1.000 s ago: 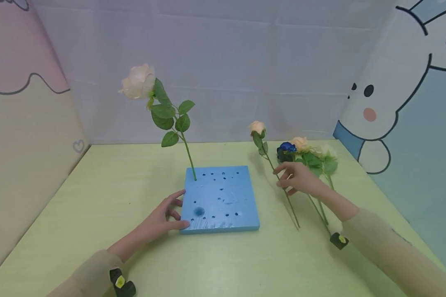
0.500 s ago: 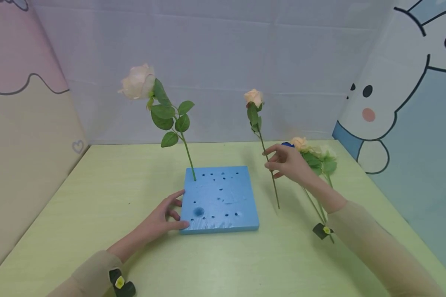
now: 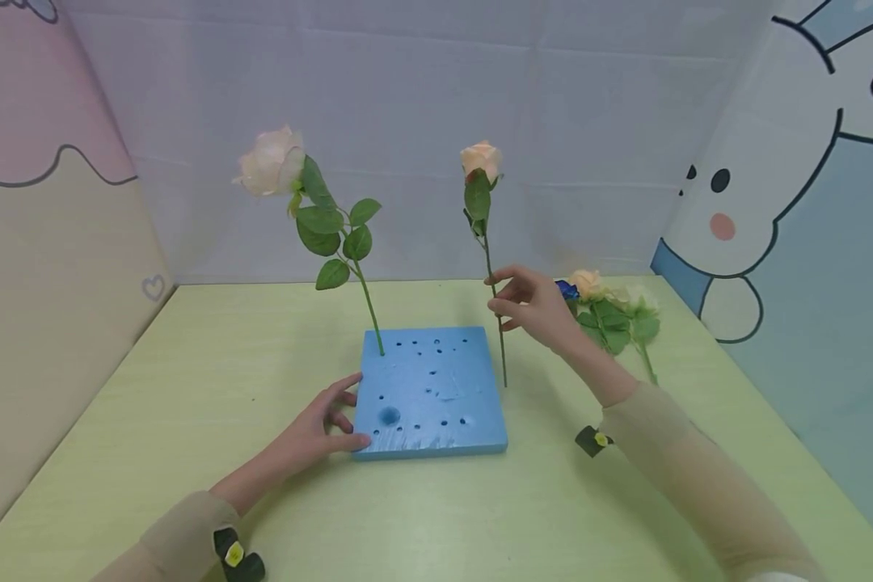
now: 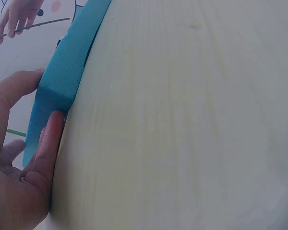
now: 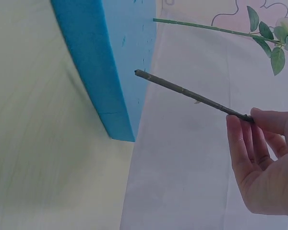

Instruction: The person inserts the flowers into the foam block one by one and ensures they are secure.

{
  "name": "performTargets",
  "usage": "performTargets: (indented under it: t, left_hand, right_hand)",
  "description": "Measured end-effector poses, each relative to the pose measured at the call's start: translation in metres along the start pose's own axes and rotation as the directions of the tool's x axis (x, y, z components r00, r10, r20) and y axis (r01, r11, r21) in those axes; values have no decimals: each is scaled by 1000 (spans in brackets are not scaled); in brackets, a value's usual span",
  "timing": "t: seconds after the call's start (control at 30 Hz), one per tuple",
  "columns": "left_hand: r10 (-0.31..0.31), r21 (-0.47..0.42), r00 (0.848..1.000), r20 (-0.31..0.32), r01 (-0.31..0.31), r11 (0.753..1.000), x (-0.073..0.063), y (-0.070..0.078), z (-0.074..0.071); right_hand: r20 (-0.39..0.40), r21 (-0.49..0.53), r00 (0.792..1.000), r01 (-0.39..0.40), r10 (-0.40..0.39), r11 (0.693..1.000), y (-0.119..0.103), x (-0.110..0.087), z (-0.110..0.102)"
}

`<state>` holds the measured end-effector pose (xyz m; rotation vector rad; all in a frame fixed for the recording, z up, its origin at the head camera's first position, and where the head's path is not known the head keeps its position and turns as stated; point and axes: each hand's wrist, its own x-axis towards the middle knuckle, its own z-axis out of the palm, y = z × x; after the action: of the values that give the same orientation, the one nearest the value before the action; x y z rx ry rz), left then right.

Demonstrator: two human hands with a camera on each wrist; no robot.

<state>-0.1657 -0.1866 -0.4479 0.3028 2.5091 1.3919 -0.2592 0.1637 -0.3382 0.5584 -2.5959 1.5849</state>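
A blue foam board (image 3: 451, 376) with several small holes lies on the table. At its left edge my left hand (image 3: 320, 424) grips the near corner, thumb on the top face and fingers spread along the side. My right hand (image 3: 534, 307) pinches a peach rose (image 3: 482, 160) by its thin stem, bloom upward. In the right wrist view the dark lower end of that stem (image 5: 182, 90) points toward the board's top face; from the head it hangs by the right edge. A large white rose (image 3: 271, 162) with green leaves stands in the board's far left corner, leaning left.
Behind my right hand more flowers lie on the table (image 3: 189, 388): a blue rose (image 3: 567, 289), a peach rose (image 3: 586, 282) and a whitish one (image 3: 638, 299). My right forearm partly covers their stems. A pale curtain (image 3: 407, 121) hangs along the table's back edge.
My right hand has lifted the peach rose and carried it left toward the board, its stem turning more upright. The left hand, the board and the white rose have stayed put.
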Motion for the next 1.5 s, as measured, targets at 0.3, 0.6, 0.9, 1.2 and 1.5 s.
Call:
performTargets:
  t: [0.3,0.6,0.9,1.2,1.5]
  left_hand:
    - [8,-1,1000,-4,-8,1000,-1,0,2]
    - [8,5,1000,-4,-8,1000,-1,0,1]
    - [19,-8,1000,0,-19,1000,0,-3,2]
    - [19,1,1000,-6,-19,1000,-1,-3,1]
    - [6,8,1000,-5,-6,1000,0,-2,1]
  right_hand:
    - [-18,22,998,58,-57,998,-6,10,22]
    - [-62,54,986,161,-157,986,-13,22,46]
    - [-80,91,978,198,-191,976,-15,32,65]
    - [-80,93,969,241,-234,966,-20,39,83]
    - [-96,97,969,239,-230,966,-20,43,94]
